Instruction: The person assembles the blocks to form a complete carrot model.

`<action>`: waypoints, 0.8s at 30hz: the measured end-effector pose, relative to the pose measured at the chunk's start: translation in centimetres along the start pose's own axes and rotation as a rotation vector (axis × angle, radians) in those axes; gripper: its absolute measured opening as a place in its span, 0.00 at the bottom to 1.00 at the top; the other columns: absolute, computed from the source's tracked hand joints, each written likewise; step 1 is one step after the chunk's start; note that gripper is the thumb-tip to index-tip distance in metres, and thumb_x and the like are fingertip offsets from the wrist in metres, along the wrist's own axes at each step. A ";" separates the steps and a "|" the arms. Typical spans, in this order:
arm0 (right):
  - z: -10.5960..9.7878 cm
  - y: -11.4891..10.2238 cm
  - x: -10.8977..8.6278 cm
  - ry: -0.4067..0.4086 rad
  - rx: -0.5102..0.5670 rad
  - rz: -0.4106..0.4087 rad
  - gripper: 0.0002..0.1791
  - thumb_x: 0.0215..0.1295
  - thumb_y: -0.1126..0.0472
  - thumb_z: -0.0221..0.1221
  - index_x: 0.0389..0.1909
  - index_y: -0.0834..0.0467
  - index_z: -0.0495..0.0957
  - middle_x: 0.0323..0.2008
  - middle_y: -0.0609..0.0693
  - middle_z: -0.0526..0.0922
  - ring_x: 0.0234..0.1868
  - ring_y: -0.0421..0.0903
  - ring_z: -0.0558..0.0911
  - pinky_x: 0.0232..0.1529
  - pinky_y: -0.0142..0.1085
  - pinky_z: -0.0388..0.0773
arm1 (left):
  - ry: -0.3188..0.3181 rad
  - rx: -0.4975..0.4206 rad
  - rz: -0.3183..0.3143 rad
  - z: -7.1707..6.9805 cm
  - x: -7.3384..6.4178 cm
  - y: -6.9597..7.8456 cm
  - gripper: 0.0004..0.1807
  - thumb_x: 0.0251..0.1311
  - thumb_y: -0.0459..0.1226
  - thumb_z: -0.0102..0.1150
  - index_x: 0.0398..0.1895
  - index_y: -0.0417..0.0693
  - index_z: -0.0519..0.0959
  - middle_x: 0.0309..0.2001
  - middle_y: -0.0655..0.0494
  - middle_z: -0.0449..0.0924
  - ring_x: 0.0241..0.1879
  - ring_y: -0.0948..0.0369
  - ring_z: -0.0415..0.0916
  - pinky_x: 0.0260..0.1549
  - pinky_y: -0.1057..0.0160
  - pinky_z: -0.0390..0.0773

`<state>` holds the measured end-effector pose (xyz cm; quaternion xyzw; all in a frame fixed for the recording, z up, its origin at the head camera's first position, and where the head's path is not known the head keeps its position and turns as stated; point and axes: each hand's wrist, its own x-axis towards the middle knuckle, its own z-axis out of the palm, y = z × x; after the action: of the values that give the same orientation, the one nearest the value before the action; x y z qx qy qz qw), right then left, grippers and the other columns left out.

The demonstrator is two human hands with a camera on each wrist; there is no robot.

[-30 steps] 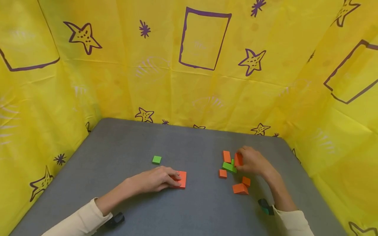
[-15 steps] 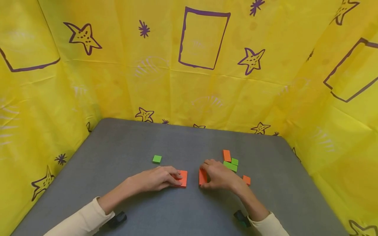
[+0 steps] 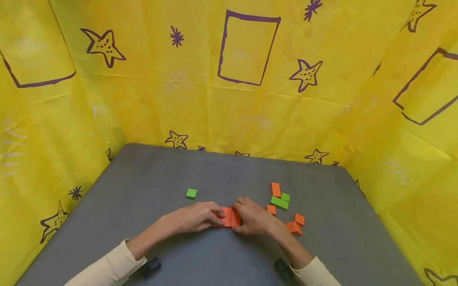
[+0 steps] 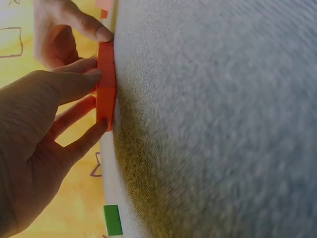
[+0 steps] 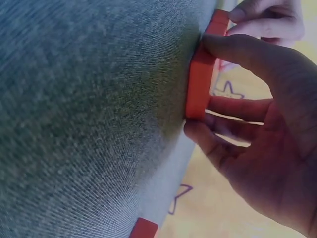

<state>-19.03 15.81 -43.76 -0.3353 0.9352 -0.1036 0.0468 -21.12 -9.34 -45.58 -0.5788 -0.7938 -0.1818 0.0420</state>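
Note:
Near the middle of the grey table, two orange blocks lie flat, edge against edge, in the head view. My left hand point(image 3: 196, 216) rests over the left orange block point(image 3: 227, 217) and grips its sides; fingers and thumb reach its edges in the left wrist view, and the hand covers part of it. From the other side, my right hand point(image 3: 254, 217) pinches the right orange block point(image 3: 235, 218) between thumb and fingers. That block point(image 5: 200, 89) sits on the table surface in the right wrist view, its end close to the left hand's block.
A green square block point(image 3: 191, 194) lies beyond my left hand. To the right are an orange block point(image 3: 276, 189), a long green block point(image 3: 279, 203), a small green block point(image 3: 285, 197) and several more orange pieces point(image 3: 299, 219). Yellow patterned cloth point(image 3: 250, 119) walls the table.
My right hand has carried an orange block left from the group on the right and set it against the block under my left hand. My left hand has stayed nearly still.

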 end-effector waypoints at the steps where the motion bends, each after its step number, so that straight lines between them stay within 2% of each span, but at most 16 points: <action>1: 0.1 0.0 0.0 -0.001 0.018 0.002 0.27 0.57 0.51 0.76 0.52 0.61 0.81 0.41 0.49 0.78 0.39 0.42 0.69 0.37 0.28 0.69 | 0.003 0.001 0.003 0.0 0.1 0.0 0.13 0.67 0.38 0.69 0.53 0.51 0.90 0.51 0.57 0.87 0.54 0.61 0.82 0.58 0.63 0.84; 9: 0.2 0.0 0.2 -0.005 0.068 0.021 0.28 0.58 0.50 0.76 0.53 0.62 0.81 0.41 0.49 0.76 0.39 0.41 0.66 0.34 0.27 0.67 | 0.032 0.009 0.015 0.3 0.4 0.2 0.13 0.66 0.38 0.70 0.52 0.52 0.90 0.51 0.57 0.88 0.54 0.61 0.82 0.57 0.65 0.84; 15: -0.3 0.3 0.2 -0.032 0.092 -0.012 0.31 0.58 0.47 0.77 0.55 0.64 0.81 0.41 0.49 0.75 0.40 0.41 0.66 0.37 0.27 0.66 | 0.021 -0.015 0.013 0.3 0.5 0.0 0.13 0.66 0.39 0.70 0.53 0.52 0.90 0.51 0.57 0.87 0.55 0.62 0.81 0.58 0.64 0.83; 20: -0.7 0.4 0.2 -0.070 0.124 0.016 0.34 0.57 0.46 0.77 0.57 0.63 0.80 0.42 0.49 0.74 0.41 0.42 0.67 0.37 0.28 0.67 | 0.006 -0.033 0.016 0.2 0.5 -0.2 0.13 0.66 0.39 0.70 0.53 0.52 0.90 0.52 0.57 0.87 0.56 0.61 0.81 0.60 0.63 0.83; 24: -0.7 0.3 0.3 -0.079 0.101 0.019 0.33 0.58 0.47 0.77 0.57 0.63 0.81 0.41 0.48 0.74 0.40 0.42 0.68 0.37 0.28 0.67 | 0.013 -0.035 0.030 0.3 0.5 -0.3 0.13 0.66 0.39 0.70 0.52 0.52 0.90 0.52 0.57 0.87 0.56 0.61 0.81 0.59 0.63 0.83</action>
<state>-19.54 15.99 -43.18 -0.3274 0.9294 -0.1368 0.1013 -21.52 -8.85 -45.79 -0.5900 -0.7815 -0.1989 0.0399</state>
